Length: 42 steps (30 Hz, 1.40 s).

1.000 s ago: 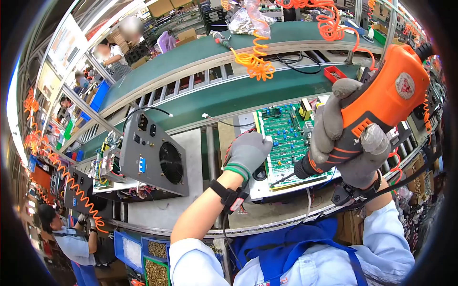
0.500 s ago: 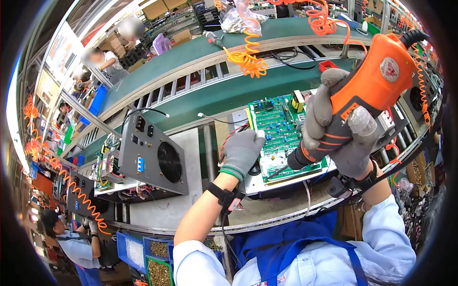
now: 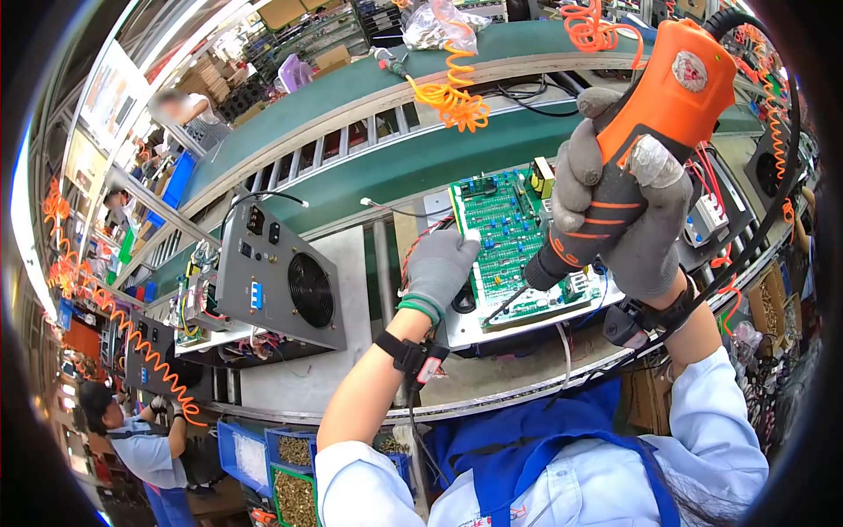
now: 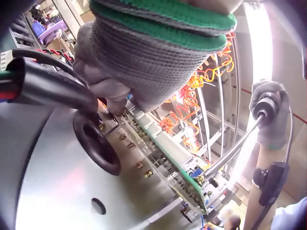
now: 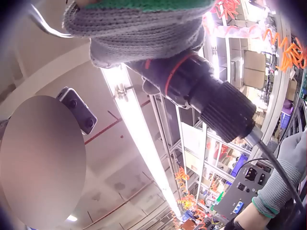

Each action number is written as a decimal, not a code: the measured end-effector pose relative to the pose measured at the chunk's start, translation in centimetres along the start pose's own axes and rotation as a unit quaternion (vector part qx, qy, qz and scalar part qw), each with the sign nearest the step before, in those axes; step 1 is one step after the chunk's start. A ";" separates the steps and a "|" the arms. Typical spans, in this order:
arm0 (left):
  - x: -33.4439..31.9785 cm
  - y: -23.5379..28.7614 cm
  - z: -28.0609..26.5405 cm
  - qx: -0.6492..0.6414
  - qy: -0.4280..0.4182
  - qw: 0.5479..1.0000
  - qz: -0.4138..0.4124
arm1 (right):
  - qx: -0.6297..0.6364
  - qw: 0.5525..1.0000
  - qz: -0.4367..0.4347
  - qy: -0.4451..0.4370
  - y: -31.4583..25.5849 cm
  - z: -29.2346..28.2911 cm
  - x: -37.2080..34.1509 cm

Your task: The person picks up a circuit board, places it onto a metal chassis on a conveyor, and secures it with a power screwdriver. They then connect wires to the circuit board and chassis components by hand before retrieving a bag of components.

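In the head view, my gloved right hand [image 3: 628, 198] grips an orange and black electric screwdriver [image 3: 667, 88], fingers wrapped round its dark body. Its long bit slants down to the near left corner of a green circuit board [image 3: 505, 241]. That bit [image 4: 230, 154] also reaches the board's corner in the left wrist view. At the board's left edge is my gloved left hand [image 3: 441, 268], its fingers curled at the rim beside red and black wires [image 3: 425, 239]. The left wrist view shows those fingertips close over the metal plate [image 4: 62, 191] under the board.
To the left stands a grey metal housing [image 3: 272, 272] with a round fan [image 3: 311, 290]. A green conveyor belt [image 3: 386, 180] runs behind. Bins of screws [image 3: 294, 496] sit at lower left. Coiled orange hoses [image 3: 452, 101] hang overhead, and another worker [image 3: 145, 448] stands at far left.
The screwdriver's body has swung left and more upright in my right hand, while its bit stays at the board's near left corner. My left hand keeps its place at the board's edge.
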State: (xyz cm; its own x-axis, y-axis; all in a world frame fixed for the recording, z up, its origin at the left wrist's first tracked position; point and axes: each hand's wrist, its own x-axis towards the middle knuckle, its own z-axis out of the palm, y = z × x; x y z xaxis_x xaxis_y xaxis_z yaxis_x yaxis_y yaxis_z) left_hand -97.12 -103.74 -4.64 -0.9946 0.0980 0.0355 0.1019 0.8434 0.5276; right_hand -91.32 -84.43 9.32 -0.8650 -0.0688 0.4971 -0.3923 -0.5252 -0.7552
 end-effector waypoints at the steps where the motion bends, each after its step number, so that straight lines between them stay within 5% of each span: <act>1: -0.1 0.1 -0.1 -0.005 0.001 1.000 0.000 | -0.003 1.000 0.012 -0.020 0.0 -0.4 0.2; 14: -1.7 0.0 -0.7 -0.018 0.019 1.000 0.012 | -0.062 0.990 0.059 -0.113 0.6 2.0 1.6; 20: -10.8 -0.3 -0.1 -0.064 0.073 0.995 -0.020 | -0.024 0.998 0.018 -0.061 1.0 3.4 1.6; 22: -13.0 0.4 1.9 -0.034 0.136 0.989 0.058 | -0.042 0.997 0.023 -0.053 0.7 4.0 1.7; 24: -12.9 0.8 3.6 -0.049 0.152 0.986 0.044 | -0.158 0.980 0.055 -0.105 0.5 4.5 1.9; 28: -13.1 1.4 4.3 -0.052 0.191 0.980 0.033 | -0.190 0.969 0.054 -0.146 0.6 5.5 2.1; 42: -13.0 1.4 4.1 -0.085 0.197 0.976 0.040 | -0.118 0.973 0.041 -0.192 1.5 4.2 2.8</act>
State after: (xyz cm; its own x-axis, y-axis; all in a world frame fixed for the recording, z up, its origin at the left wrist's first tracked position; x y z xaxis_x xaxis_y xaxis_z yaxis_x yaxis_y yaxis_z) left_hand -83.94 -101.70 -7.86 -0.9185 -0.0791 0.3874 0.2070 0.7387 0.6414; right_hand -93.06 -88.93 11.39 -0.7328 -0.4382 0.5206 -0.4279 -0.2981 -0.8532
